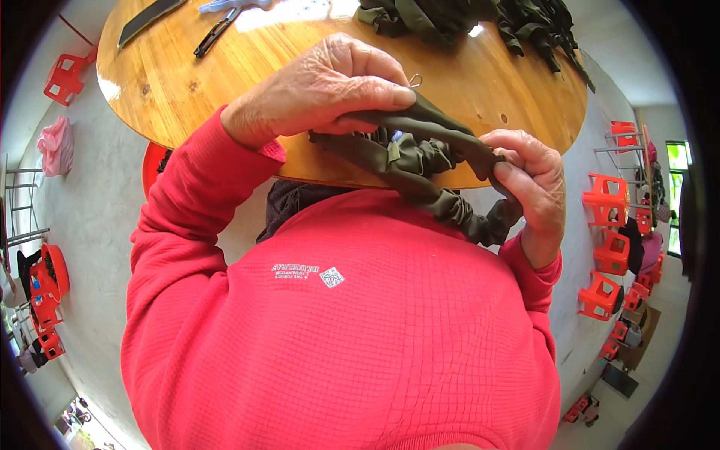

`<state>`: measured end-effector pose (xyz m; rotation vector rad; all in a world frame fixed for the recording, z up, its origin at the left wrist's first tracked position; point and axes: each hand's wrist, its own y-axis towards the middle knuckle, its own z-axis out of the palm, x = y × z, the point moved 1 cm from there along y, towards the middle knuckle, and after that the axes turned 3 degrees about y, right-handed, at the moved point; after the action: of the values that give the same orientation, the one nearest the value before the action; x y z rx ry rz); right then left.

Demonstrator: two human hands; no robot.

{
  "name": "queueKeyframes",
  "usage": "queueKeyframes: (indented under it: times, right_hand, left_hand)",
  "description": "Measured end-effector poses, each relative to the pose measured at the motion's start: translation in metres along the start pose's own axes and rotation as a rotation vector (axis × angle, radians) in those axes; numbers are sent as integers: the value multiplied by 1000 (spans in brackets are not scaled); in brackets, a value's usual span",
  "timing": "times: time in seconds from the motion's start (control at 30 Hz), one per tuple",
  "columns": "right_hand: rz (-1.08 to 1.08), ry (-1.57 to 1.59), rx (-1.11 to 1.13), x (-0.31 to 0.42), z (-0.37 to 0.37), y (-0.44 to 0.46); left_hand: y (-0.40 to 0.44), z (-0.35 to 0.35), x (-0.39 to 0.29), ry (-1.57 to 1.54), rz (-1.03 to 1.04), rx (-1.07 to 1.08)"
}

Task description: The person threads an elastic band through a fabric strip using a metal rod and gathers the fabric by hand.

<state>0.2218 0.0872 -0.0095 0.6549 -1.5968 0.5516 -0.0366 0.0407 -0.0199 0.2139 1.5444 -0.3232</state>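
Observation:
A dark olive-green fabric strip (442,131) is stretched between my two hands over the near edge of the round wooden table. My left hand (337,86) is closed, with its thumb pressing on one end of the strip. A small bent metal wire (416,79) sticks out beside that thumb. At the other end, my right hand (531,176) pinches the cloth between thumb and fingers. More of the same gathered fabric (457,214) hangs below in a loop, partly over the table edge and close to my red top.
On the wooden table (247,82), more olive-green fabric (431,22) lies bunched at the far side. Black-handled snips (217,31), a light-blue tool (229,4) and a dark flat object (148,21) lie at far left. Red stools (606,199) stand on the floor at right.

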Motion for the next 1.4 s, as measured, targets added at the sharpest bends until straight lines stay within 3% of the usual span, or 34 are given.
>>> queueKeyframes:
  times: [0.5,0.6,0.7,0.8,0.93,1.07,1.17,1.27,1.3,1.4]
  right_hand:
    - [75,28,83,-5,18,7]
    - [-209,-183,52,-14,20,12]
    - [24,-46,-54,-8,11,7]
    - [117,-31,-11,-3,4,6]
    - [65,-232,165,1,-1,8]
    - [154,-110,74,-3,11,9]
    - [-93,-189,127,-20,21,14]
    - [-163,-153,26,-23,25,13]
    - [-64,-125,16,-17,24,10]
    - [-150,-302,16,-11,21,12]
  left_hand:
    - [11,11,-7,105,-55,5]
    - [13,10,-6,29,-4,34]
    - [10,13,-6,-126,24,26]
    - [9,13,-3,-100,36,5]
    - [8,10,2,121,50,99]
    - [12,15,3,41,39,109]
    - [15,19,4,46,27,117]
    - [11,23,5,-62,6,3]
    - [8,25,4,-67,11,2]
    - [6,26,1,-4,28,23]
